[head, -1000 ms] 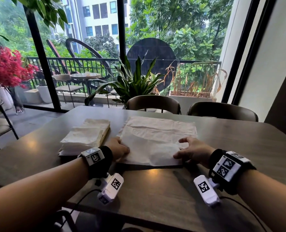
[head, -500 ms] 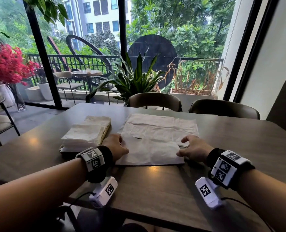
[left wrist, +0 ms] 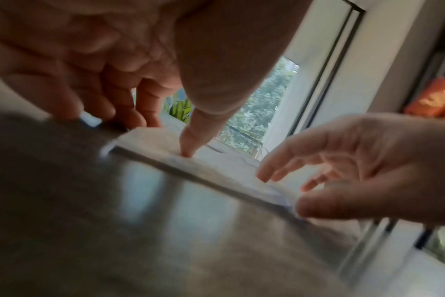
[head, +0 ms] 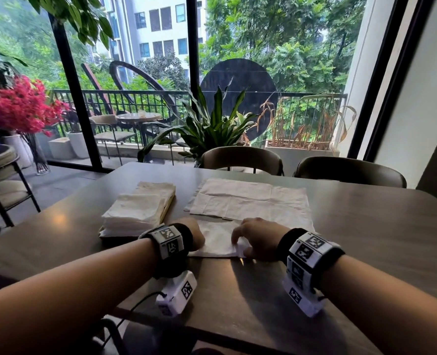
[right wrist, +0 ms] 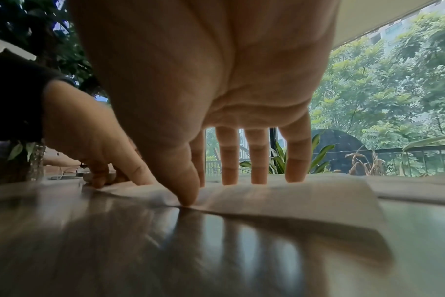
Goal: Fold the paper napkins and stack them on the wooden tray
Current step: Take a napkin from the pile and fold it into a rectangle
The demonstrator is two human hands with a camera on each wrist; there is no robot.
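My left hand (head: pixel 193 235) sits on the near left corner of the napkin (head: pixel 218 240) I am folding, and from the left wrist view its thumb tip presses straight down on the paper while the other fingers (left wrist: pixel 130 112) curl down to the table just past the napkin's left edge; whether they catch the paper there I cannot tell, since that view is blurred. My right hand (head: pixel 259 238) is at the napkin's near right side, fingers (right wrist: pixel 257 160) held straight, a little apart, tips down on the sheet, with the thumb pressing the near edge against the table (head: pixel 366 239). The right end of the paper beyond my right thumb stands slightly lifted off the dark tabletop. This napkin lies near me, between both hands, and it overlaps the near edge of a larger unfolded napkin (head: pixel 250 201) spread flat farther out, creased into panels. To the left of that, just beside my left wrist, is a stack of folded napkins (head: pixel 135 213) resting on the wooden tray (head: pixel 170 206), whose pale edge shows along the stack's right side. Across the far side of the table stand two dark chairs (head: pixel 240 157), with a leafy green plant (head: pixel 212 124) behind them at the window.
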